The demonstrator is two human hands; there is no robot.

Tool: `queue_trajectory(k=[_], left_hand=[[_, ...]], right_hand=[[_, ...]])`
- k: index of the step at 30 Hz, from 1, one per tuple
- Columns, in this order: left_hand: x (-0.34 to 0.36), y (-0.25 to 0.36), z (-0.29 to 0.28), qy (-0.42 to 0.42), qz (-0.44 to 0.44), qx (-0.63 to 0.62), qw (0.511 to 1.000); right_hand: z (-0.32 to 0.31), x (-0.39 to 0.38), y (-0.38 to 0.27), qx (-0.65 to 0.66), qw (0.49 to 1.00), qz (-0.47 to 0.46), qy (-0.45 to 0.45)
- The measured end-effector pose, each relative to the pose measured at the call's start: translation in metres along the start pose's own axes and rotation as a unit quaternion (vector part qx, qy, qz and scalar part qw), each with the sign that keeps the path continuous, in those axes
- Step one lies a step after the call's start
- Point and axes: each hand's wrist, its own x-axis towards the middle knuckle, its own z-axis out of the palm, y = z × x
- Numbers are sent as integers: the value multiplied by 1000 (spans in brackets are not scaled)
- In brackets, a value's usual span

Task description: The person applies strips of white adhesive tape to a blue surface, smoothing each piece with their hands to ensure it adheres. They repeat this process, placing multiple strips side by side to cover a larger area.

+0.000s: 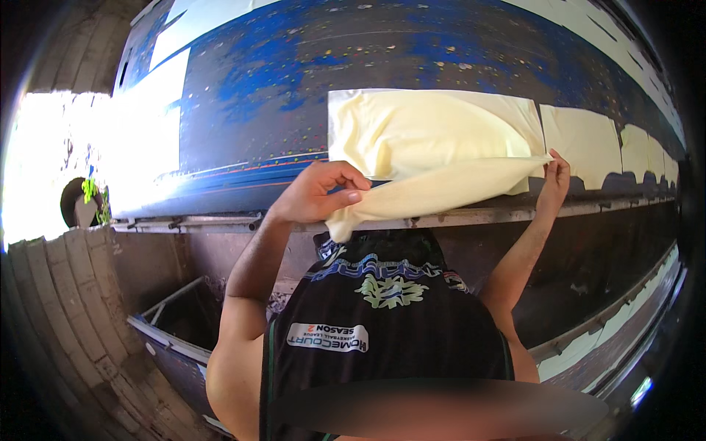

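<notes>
A pale cream-yellow piece of fabric [441,128] lies on a long, dark blue worn table [265,81], its far part spread and rippled. The near edge is lifted and folded over in a loose roll along the table's front. My left hand [323,192] is closed on the left end of this raised edge, thumb and fingers pinching it. A small tail of cloth hangs below those fingers. At the other end, my right hand [557,178] pinches the right corner between thumb and fingertips. The cloth stretches fairly taut between both hands.
Several similar cream fabric pieces [581,140] lie in a row to the right. White sheets [165,125] cover the table's far left. A metal rail [471,219] runs along the front edge, close to my body. Left of me is a concrete-block wall [66,294].
</notes>
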Motion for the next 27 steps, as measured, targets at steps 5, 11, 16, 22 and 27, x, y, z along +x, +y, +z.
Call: queue_trajectory(k=[5,11,16,22,27], left_hand=[[-50,-6,-14,-28,146,-161,976],[-100,-26,-25,101,296,-343,886],[-127,-24,-52,273,362,-353,818],[-102,-34,-112,588,191,-57,784],[-47,-72,-175,583,48,193,788]], right_hand=[[9,20,-24,28,994,-84,-60],[43,43,-58,115,961,-127,-215],[69,31,-71,289,923,12,-254],[105,34,-50,321,906,56,-269],[149,24,-44,166,911,57,-373]])
